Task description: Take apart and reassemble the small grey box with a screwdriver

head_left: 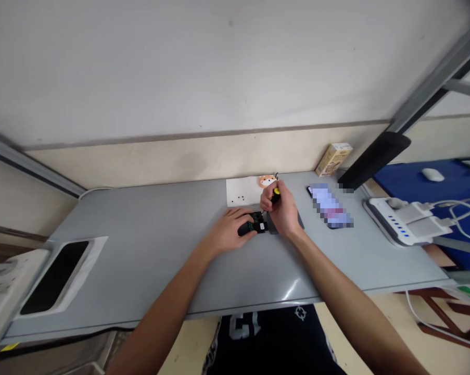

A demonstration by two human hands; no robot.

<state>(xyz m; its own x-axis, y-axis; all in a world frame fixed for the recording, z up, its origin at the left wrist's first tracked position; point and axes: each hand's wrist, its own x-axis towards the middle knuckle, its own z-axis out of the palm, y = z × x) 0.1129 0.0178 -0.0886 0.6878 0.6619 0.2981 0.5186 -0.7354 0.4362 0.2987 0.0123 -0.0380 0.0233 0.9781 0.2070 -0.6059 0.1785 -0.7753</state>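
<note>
My left hand [232, 229] is wrapped around a small black device [254, 226] with green circuitry showing, which looks like an opened computer mouse, and presses it to the desk. In my right hand [281, 208] is a screwdriver [276, 196] with a black and yellow handle, gripped in a fist. Its shaft points down at the device, though the hand partly hides the tip. Under the right wrist lies a flat dark grey piece [272, 225]. Just behind, several tiny dark bits like screws [240, 198] rest on a white sheet [235, 187].
A bear-faced item [267, 180] sits on the sheet. Right of my hands lie a lit phone [330, 205], a small carton [333, 159] and a power strip [398, 221] with white plugs. A dark phone [55, 278] lies at far left. The wall [180, 160] closes off the grey desk [152, 229] behind.
</note>
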